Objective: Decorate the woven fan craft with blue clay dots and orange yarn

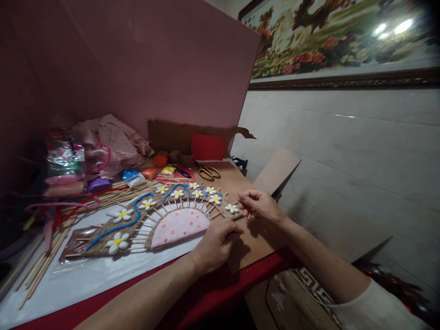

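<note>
On cardboard, left hand (213, 245) presses half-curled beside the fan craft (154, 217); right hand (258, 205) pinches its edge.

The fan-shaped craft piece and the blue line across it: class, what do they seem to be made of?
Fan-shaped craft piece: apparently coarse brown twine over thin wooden sticks, matte; spokes show bare. Blue line: probably fuzzy pipe cleaner, bent in curves. Left hand rests at its edge; right hand pinches nearby.

Ten white flowers (117, 242), one scissors (208, 172)
</note>
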The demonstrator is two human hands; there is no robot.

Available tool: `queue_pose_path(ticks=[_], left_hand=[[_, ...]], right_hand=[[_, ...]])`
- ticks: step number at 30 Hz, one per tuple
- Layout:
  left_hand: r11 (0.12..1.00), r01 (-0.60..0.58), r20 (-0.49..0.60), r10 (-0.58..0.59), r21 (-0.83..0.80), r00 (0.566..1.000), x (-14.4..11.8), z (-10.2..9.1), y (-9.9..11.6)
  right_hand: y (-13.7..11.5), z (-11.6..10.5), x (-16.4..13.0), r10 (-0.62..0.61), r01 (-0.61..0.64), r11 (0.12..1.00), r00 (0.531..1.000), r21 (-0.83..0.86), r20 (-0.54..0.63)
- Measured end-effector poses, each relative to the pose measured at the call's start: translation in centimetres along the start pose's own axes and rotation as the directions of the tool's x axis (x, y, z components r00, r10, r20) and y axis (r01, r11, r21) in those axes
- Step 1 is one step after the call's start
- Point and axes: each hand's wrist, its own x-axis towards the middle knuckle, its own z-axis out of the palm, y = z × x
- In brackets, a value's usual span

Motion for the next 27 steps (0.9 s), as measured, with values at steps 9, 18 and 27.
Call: queue_pose_path(ticks=[9,18,27], left_hand=[[0.999,-0.003,0.001,0.003,0.034,1.000,0.0,0.1,-0.3],[0.998,-0.013,-0.009,0.014,0.056,1.000,0.0,0.1,-0.2],[0.998,-0.026,-0.030,0.028,0.060,0.999,-0.1,0.2,-0.3]], right_hand=[[0.0,0.6,1.5,-0.095,0.094,0.995,0.995,-0.044,-0.033],[0.9,0.5,2.8,-0.074,0.071,0.993,0.997,-0.092,-0.030],[0.5,0.9,2.5,-0.053,0.055,0.980,0.998,-0.192,0.014]])
